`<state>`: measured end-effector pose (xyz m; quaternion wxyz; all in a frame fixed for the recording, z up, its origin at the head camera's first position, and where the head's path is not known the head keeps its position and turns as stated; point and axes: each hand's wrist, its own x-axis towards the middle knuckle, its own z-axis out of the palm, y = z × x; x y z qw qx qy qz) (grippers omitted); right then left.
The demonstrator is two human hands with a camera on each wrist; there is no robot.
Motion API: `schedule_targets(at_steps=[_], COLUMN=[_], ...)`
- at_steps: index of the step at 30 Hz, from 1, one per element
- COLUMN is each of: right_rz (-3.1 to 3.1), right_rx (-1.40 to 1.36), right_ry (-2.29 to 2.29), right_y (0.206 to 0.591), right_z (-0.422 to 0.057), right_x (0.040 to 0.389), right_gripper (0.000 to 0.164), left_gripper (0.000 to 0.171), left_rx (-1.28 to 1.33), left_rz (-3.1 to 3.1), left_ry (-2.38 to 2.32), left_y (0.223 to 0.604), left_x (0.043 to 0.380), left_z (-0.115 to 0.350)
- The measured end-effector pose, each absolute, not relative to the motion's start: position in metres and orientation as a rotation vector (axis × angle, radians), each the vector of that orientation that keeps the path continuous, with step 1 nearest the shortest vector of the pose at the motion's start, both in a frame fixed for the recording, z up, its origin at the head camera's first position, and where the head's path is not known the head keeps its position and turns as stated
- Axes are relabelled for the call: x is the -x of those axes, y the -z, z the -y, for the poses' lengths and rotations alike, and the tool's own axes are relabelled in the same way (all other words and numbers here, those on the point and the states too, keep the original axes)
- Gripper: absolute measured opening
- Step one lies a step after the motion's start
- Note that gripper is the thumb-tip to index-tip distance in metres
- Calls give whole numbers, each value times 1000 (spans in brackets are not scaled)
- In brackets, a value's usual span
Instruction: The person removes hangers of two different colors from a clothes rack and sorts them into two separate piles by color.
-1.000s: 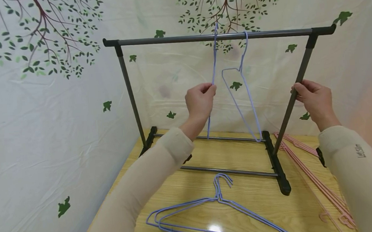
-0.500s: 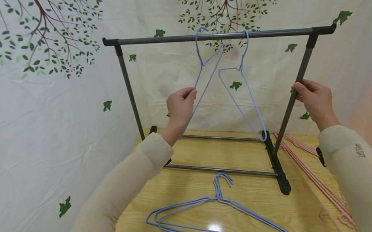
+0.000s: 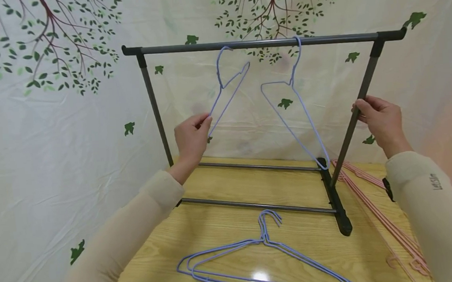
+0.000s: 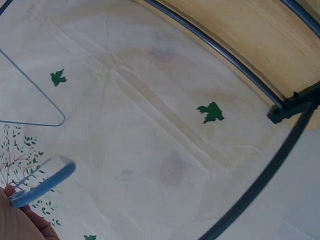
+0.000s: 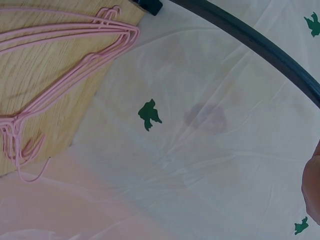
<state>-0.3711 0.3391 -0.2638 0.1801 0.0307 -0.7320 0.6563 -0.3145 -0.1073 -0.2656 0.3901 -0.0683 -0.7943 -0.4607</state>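
Note:
A blue wire hanger (image 3: 219, 81) is pinched between thumb and fingers of my left hand (image 3: 192, 139) by its near shoulder. Its hook overlaps the lower edge of the black rail (image 3: 187, 48) in the head view; the hanger's lower end is hidden behind the hand. In the left wrist view the held hanger (image 4: 47, 186) shows close up beside the fingers. My right hand (image 3: 384, 122) grips the right post (image 3: 349, 138) of the garment rack, thumb in front. Between the hands a second blue hanger (image 3: 306, 112) hangs from the rail by its hook.
Several blue hangers (image 3: 230, 246) lie stacked on the wooden table (image 3: 156, 270) in front of the rack. Pink hangers (image 3: 387, 217) lie at the right, beside the rack's black foot (image 3: 341, 216). A leaf-patterned sheet (image 3: 52, 163) stands behind and to the left.
My left hand has carried its hanger leftward and a little down; the hook dropped from above the rail to its lower edge. The hanging hanger swung slightly. The right hand stays on the post.

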Motion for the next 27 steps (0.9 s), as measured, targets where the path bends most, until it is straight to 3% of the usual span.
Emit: schedule_targets(at_steps=[27], right_rz=[1965], right_rx=[-148], right_ry=[-1944], right_y=[267], right_z=[-339], right_x=[373], right_gripper=[31], left_gripper=[17], left_rx=[199], left_rz=[2324], left_ry=[1159], left_y=[334], left_x=[300], left_z=[184])
